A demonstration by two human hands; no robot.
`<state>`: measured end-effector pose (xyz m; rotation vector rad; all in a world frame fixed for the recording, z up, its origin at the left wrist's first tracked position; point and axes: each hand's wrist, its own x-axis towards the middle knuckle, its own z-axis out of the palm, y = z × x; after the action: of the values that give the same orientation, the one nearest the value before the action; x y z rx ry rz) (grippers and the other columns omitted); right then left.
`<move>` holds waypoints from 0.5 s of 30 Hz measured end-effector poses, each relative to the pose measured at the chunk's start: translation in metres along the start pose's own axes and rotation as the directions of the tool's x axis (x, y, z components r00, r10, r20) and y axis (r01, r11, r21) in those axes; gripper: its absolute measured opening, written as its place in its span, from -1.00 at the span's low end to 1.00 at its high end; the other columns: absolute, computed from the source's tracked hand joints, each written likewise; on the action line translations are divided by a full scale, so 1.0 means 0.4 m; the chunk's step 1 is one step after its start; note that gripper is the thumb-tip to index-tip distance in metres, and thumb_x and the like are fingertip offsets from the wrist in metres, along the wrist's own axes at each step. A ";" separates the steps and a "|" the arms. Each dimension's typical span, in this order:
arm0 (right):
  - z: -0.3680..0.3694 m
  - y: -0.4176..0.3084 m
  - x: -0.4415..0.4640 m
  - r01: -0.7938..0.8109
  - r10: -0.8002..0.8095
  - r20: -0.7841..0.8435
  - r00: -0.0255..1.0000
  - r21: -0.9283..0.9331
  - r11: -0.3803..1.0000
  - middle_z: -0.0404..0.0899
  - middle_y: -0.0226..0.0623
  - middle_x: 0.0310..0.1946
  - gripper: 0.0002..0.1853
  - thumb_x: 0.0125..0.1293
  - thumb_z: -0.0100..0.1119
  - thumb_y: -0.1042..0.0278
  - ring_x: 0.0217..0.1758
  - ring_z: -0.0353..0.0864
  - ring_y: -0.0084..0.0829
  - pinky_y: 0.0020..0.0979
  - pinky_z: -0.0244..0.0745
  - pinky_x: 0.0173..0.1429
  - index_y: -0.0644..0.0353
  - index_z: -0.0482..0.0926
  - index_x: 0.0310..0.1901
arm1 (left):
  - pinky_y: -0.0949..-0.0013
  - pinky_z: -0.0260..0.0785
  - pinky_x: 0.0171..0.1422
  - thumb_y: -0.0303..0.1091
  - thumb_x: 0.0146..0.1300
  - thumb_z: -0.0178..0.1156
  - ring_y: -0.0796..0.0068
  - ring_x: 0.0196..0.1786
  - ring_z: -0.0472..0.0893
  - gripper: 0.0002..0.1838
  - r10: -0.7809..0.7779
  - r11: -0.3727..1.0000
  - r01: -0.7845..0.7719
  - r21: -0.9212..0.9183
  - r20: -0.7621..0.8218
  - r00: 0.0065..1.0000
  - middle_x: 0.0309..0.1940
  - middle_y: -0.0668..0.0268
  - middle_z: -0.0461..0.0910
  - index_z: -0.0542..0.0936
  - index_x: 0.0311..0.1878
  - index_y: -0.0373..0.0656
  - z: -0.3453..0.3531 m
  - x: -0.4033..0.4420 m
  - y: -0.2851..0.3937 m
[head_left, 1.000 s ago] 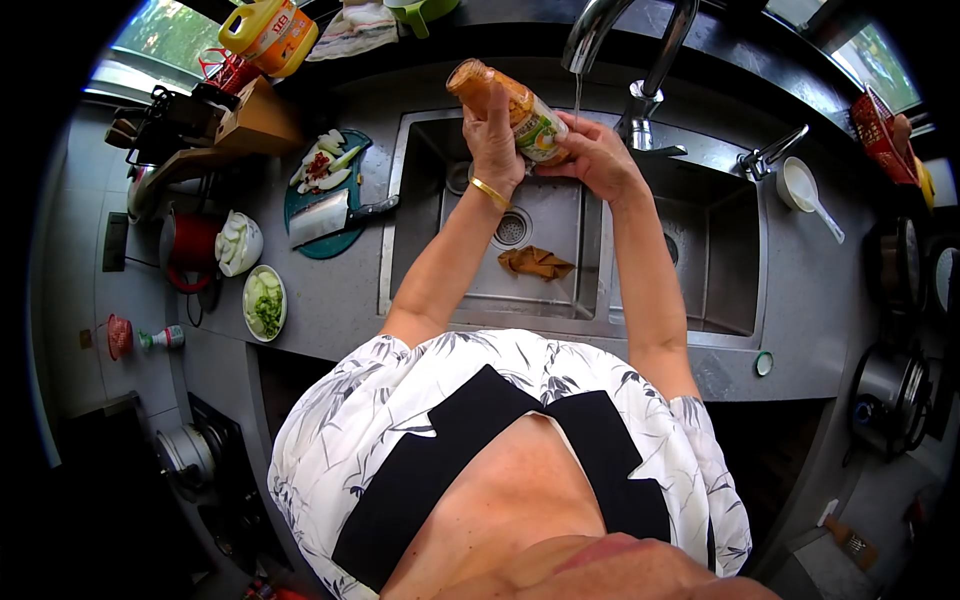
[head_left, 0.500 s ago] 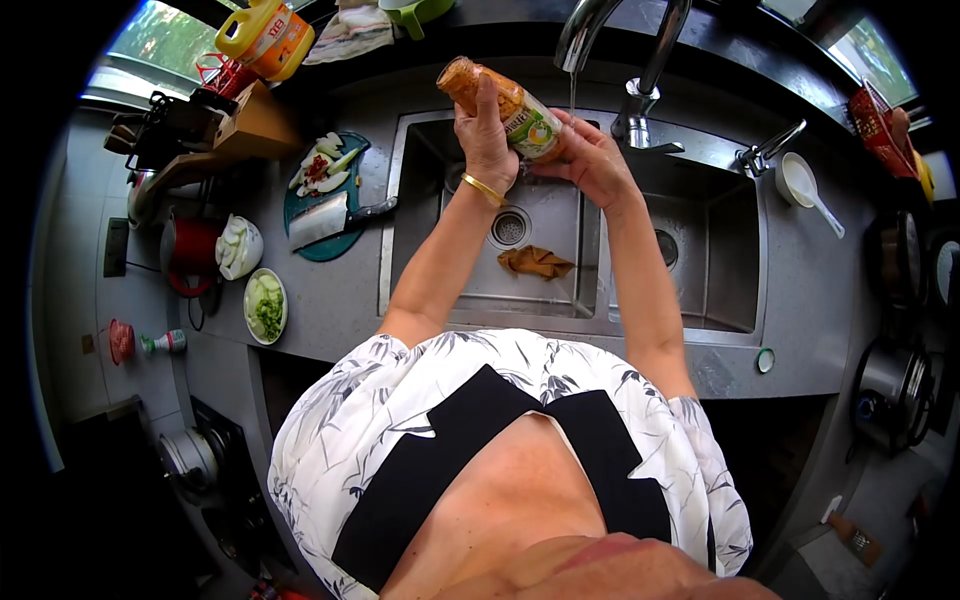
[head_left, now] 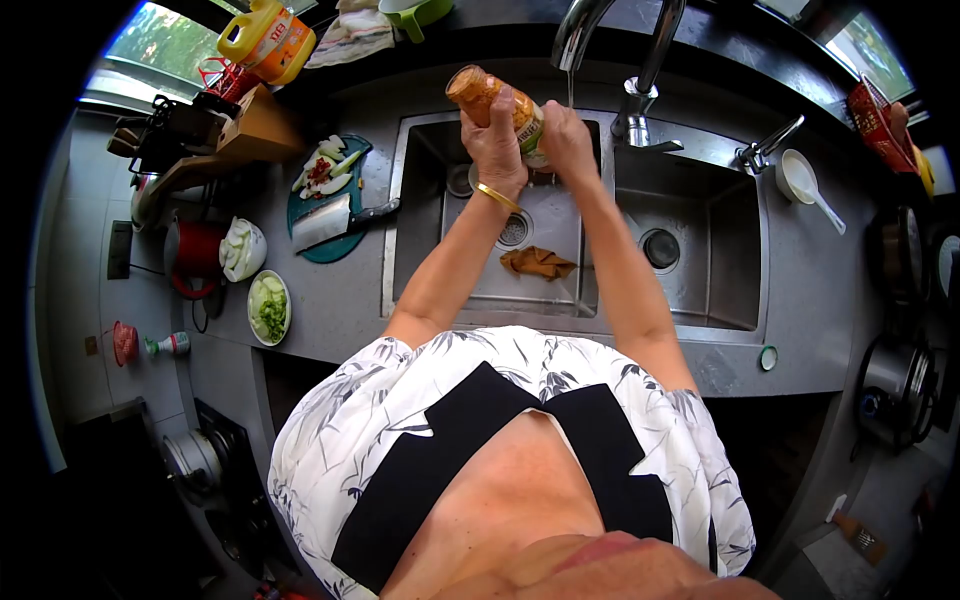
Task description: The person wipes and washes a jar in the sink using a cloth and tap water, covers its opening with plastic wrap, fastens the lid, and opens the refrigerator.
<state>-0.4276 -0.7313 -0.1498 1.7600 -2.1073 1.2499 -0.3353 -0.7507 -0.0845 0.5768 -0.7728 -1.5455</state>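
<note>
Over the left basin of the sink (head_left: 392, 240), both hands hold a glass jar (head_left: 478, 92) with orange-red contents and a green and white label. It lies tilted, its mouth end up to the left. My left hand (head_left: 495, 148), with a gold bangle on the wrist, wraps round its middle. My right hand (head_left: 568, 148) is closed round the base end, hiding part of the label. Just right of the jar, a thin stream of water falls from the faucet (head_left: 578, 38). A crumpled brown cloth (head_left: 538, 263) lies in the basin below my hands.
Left of the sink, a cleaver (head_left: 322, 224) rests on a green cutting board (head_left: 300, 250) with chopped vegetables. A plate of sliced greens (head_left: 268, 308) and a white bowl (head_left: 241, 248) stand nearby. On the right are a small round lid (head_left: 767, 358) and a white ladle (head_left: 808, 190).
My right hand has shifted left and closed more tightly round the jar's base end, covering more of the label. The jar has moved slightly right and down, with my left hand still round it.
</note>
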 end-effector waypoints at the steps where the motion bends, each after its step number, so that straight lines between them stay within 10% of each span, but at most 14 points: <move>1: -0.011 0.008 -0.001 0.034 -0.034 0.031 0.999 0.010 0.999 0.53 0.00 -0.35 -0.73 0.30 -0.13 0.23 -0.32 0.51 0.08 -0.05 0.43 -0.20 0.29 0.41 -0.38 | 0.44 0.41 -0.04 -0.22 0.09 0.34 0.59 -0.19 0.51 -0.57 -0.024 0.999 0.024 -0.022 0.008 1.000 -0.21 0.43 0.47 0.41 -0.04 -0.12 -0.001 -0.003 0.005; 6: -0.093 0.013 0.014 0.039 -0.075 0.175 0.982 0.203 0.978 0.54 -0.05 -0.30 -0.90 0.15 -0.01 0.45 -0.20 0.55 -0.07 -0.21 0.46 -0.12 0.27 0.45 -0.34 | 0.39 0.43 -0.08 -0.13 0.09 0.31 0.53 -0.22 0.53 -0.57 -0.072 0.997 0.072 -0.017 0.014 0.997 -0.26 0.43 0.46 0.42 -0.05 -0.07 0.004 0.011 0.000; 8: -0.088 0.010 0.003 -0.258 0.130 0.291 0.948 0.463 0.848 0.53 -0.13 -0.19 -0.82 0.20 -0.03 0.38 -0.09 0.53 -0.20 -0.33 0.43 -0.03 0.27 0.50 -0.26 | 0.34 0.45 -0.07 -0.08 0.08 0.31 0.48 -0.21 0.55 -0.55 -0.055 0.998 0.055 0.002 0.031 0.998 -0.26 0.38 0.49 0.42 -0.05 -0.08 0.007 0.014 0.006; 11: -0.094 0.007 -0.005 -0.509 0.294 0.416 0.861 0.734 0.450 0.52 -0.27 -0.02 -0.69 0.33 -0.07 0.23 0.05 0.51 -0.41 -0.46 0.38 0.08 0.26 0.54 -0.09 | 0.28 0.47 -0.03 0.01 0.07 0.28 0.39 -0.20 0.58 -0.50 -0.106 0.994 0.106 0.003 0.072 0.992 -0.26 0.29 0.53 0.42 -0.04 -0.10 -0.006 0.037 -0.007; 12: -0.124 -0.042 0.009 -0.615 0.453 0.524 0.721 0.786 0.069 0.51 -0.27 0.00 -0.64 0.38 -0.11 0.15 0.08 0.50 -0.38 -0.38 0.41 0.14 0.23 0.50 0.00 | 0.25 0.47 -0.02 0.05 0.06 0.27 0.35 -0.19 0.58 -0.48 -0.134 0.991 0.136 -0.016 0.089 0.987 -0.26 0.26 0.54 0.42 -0.06 -0.12 -0.008 0.044 -0.007; 15: -0.127 -0.052 -0.003 -0.585 0.322 0.736 0.595 0.672 -0.454 0.49 -0.22 0.04 -0.60 0.42 -0.17 0.08 0.13 0.47 -0.30 -0.27 0.39 0.22 0.20 0.43 0.09 | 0.16 0.47 0.01 0.15 0.03 0.24 0.22 -0.17 0.59 -0.42 -0.215 0.968 0.230 -0.101 0.145 0.966 -0.27 0.18 0.56 0.44 -0.10 -0.16 -0.009 0.066 -0.003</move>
<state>-0.4293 -0.6971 -0.1069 0.4409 -1.8751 4.0944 -0.3367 -0.7772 -0.0859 0.4899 -0.7297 -1.8394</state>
